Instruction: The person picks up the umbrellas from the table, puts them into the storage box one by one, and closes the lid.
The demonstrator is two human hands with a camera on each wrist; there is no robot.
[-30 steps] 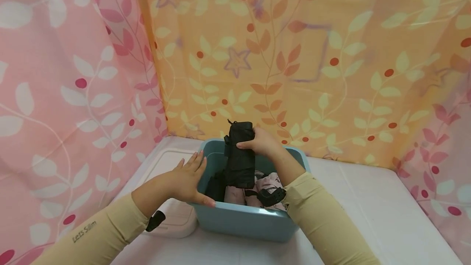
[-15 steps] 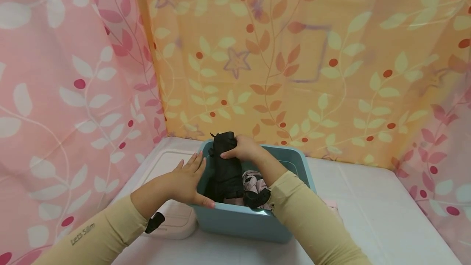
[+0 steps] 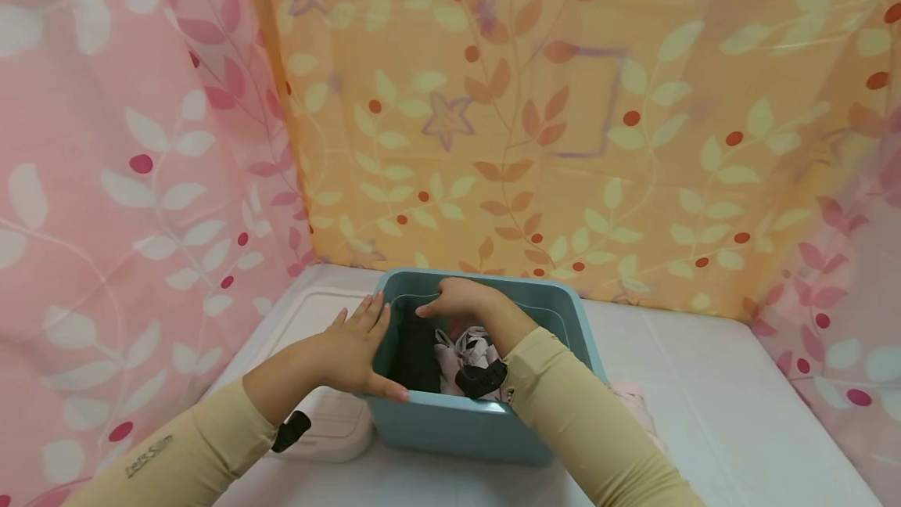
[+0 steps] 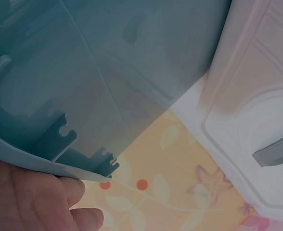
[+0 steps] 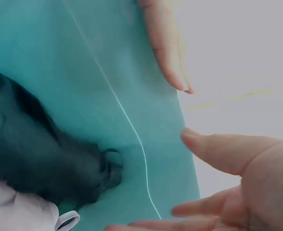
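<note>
Your left hand lies flat against the left side of the blue bin, fingers straight along its rim and thumb on the front corner, bracing it without gripping. Your right hand reaches down into the bin with relaxed, spread fingers, holding nothing; the black folded umbrella stands released just below it, against the bin's left wall. Pale pink cloth sits beside the umbrella. The bin rests on a white bench, touching a white lid. Pink and orange leaf-patterned curtains enclose the space.
</note>
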